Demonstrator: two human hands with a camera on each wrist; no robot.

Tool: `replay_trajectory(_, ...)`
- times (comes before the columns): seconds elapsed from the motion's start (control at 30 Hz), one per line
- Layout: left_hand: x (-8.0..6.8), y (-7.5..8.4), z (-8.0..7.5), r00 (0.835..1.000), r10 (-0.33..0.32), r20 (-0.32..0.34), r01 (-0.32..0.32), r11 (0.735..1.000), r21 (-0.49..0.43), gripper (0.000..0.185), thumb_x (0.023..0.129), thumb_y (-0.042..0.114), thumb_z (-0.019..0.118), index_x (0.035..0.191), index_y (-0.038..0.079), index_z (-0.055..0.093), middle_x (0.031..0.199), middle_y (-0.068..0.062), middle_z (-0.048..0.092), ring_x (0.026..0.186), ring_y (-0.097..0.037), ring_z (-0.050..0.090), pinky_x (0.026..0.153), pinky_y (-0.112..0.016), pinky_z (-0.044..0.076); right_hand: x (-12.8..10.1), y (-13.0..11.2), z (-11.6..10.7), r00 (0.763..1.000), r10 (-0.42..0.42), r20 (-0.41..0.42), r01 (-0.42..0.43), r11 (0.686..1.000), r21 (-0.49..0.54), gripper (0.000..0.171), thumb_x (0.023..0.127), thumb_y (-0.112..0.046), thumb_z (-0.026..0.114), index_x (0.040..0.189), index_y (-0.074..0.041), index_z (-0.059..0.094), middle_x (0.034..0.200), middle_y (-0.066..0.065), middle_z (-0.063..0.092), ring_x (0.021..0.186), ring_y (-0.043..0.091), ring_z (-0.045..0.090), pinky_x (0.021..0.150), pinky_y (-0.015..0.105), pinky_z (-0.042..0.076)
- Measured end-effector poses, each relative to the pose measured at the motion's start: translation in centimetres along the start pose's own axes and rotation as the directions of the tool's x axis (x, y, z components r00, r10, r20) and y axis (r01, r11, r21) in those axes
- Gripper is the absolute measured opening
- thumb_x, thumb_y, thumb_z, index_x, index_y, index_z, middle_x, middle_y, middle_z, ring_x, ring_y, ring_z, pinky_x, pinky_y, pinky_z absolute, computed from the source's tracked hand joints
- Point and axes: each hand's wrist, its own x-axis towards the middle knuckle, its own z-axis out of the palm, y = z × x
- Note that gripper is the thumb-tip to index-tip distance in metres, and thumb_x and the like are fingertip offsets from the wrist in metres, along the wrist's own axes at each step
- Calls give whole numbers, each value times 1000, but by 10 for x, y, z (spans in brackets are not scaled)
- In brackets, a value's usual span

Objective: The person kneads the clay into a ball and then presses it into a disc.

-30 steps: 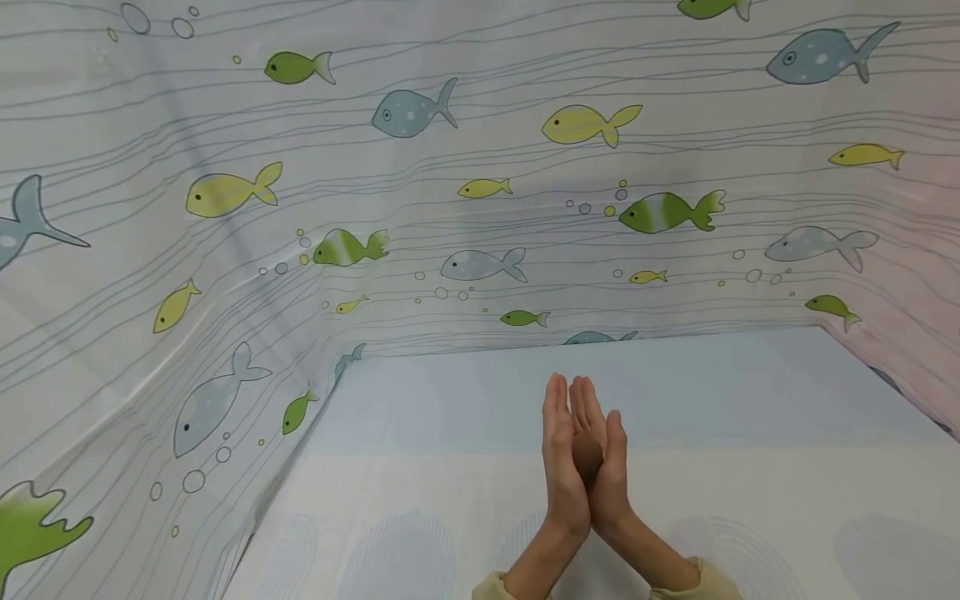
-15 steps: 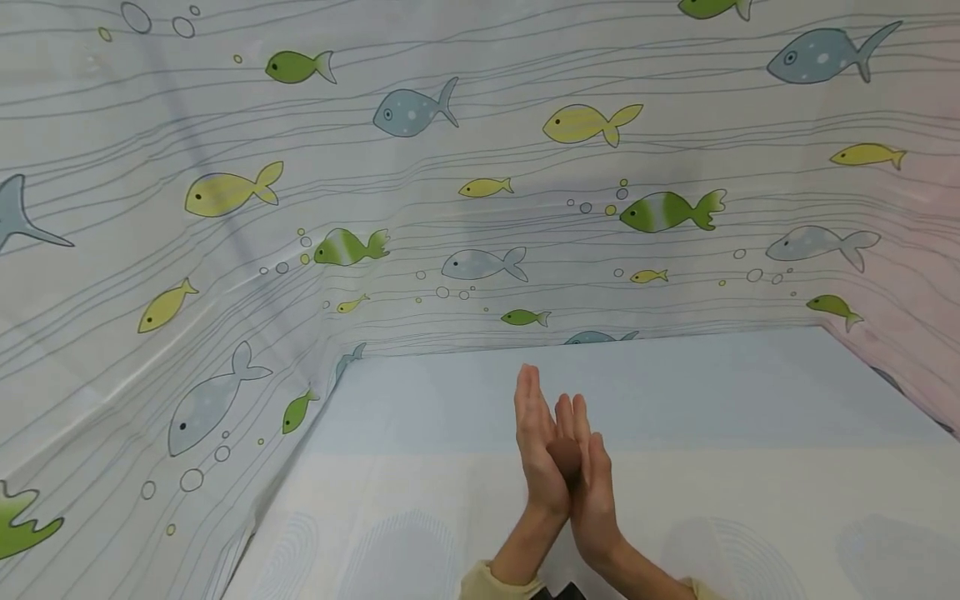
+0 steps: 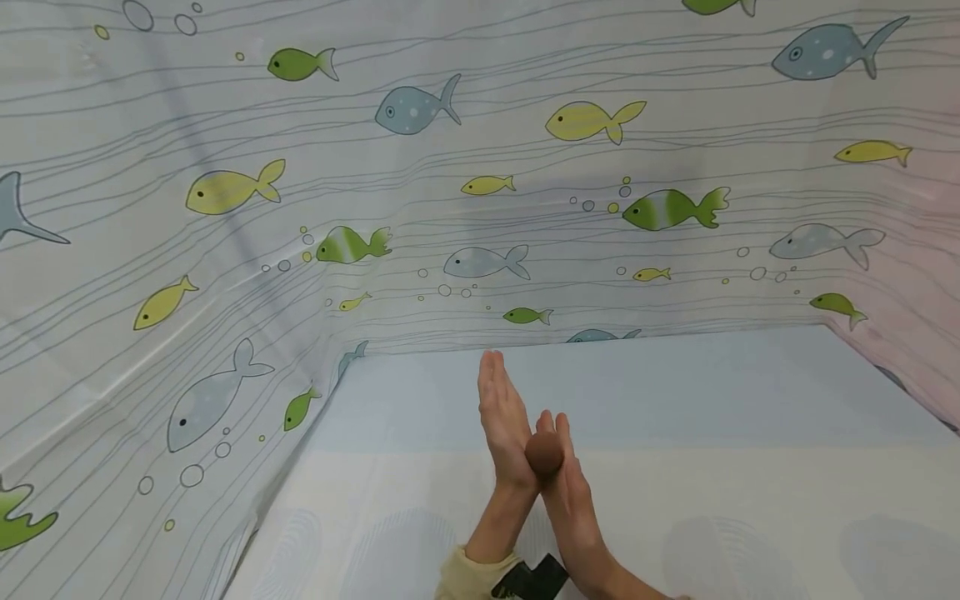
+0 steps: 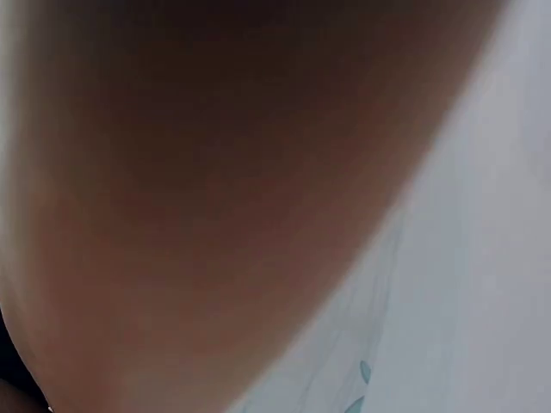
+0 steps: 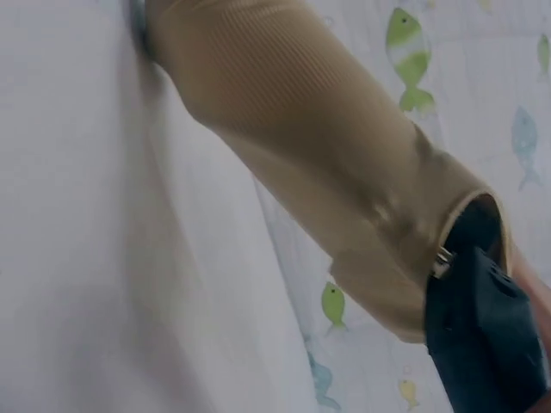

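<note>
Brown ball (image 3: 543, 452), round, smooth, betw. palms

No text, label, brand, number or sign can be read in any view. The fish-print curtain (image 3: 480, 167) carries only drawn fish, bubbles and wavy lines, the pale table cover (image 3: 750, 500) only faint shell-like shapes, and the beige sleeve (image 5: 327, 155) and black wrist mount (image 5: 486, 335) bear no lettering.

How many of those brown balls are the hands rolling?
1. A single brown ball sits pressed between the flat palms of the left hand and right hand, above the table. A second one behind the palms cannot be ruled out.
</note>
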Motion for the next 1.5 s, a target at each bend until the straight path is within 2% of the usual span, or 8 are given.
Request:
replay_trajectory(0.1,1,0,1,999,22,27,-22,1000,17,61,105,35,19,159,13,4,166,-3,3,153,-19,-5,121,-46,-7,3,-6,-2,999,46,8,-46,999,-8,57,103,-42,-6,152,-25,-29,162,1,-24,148,19,-23,115,56,-13)
replay_trajectory(0.3,-7,-11,4,994,30,105,-36,998,51,60,105,31,17,159,8,4,166,-6,3,153,-25,-7,121,-50,-3,6,-14,-10,997,78,-28,-79,996,-37,58,102,-42,-9,155,-21,-23,164,0,-16,149,16,-15,111,9,13)
replay_trajectory(0.4,-13,-18,6,990,26,136,-38,996,86,59,106,31,16,159,9,7,166,-5,5,153,-25,-4,122,-42,6,8,-16,-14,995,68,-67,-71,996,-51,59,103,-42,-9,156,-20,-18,165,-1,-13,150,15,-11,109,7,14)
replay_trajectory(0.57,-20,-26,13,983,24,182,-56,983,175,59,105,29,19,159,8,11,166,-6,11,153,-24,7,118,-20,17,13,-20,-23,989,47,-143,-57,996,-69,63,103,-45,-6,158,-15,-11,166,-2,-8,152,19,-9,111,8,13)
replay_trajectory(0.73,-30,-29,24,974,-26,225,-29,972,235,58,104,31,23,159,13,14,165,-2,15,152,-20,14,117,-17,14,19,-28,-32,974,33,-225,-42,998,-37,69,103,-50,0,158,-10,-10,167,-3,-6,153,16,-6,115,11,12)
replay_trajectory(1.2,-48,-30,37,937,-49,345,-78,936,343,58,105,33,20,160,22,8,166,6,7,153,-18,-3,121,-25,5,31,-37,-53,950,-34,-309,39,999,11,71,103,-53,7,158,-12,-12,166,-2,-11,152,15,-11,122,35,-3)
replay_trajectory(1.37,-51,-26,41,933,-40,358,-104,921,375,58,105,32,23,161,23,8,167,7,5,153,-20,-5,122,-38,4,36,-33,-65,936,-58,-346,72,997,30,76,102,-58,14,158,-16,-13,166,-3,-13,152,13,-13,120,49,-10)
replay_trajectory(1.5,-52,-20,44,931,-13,364,-136,914,381,59,104,30,24,161,21,8,167,5,4,153,-21,-7,120,-52,2,41,-28,-75,912,-77,-403,92,996,19,81,100,-60,20,158,-14,-11,166,-2,-11,152,14,-11,119,45,-15)
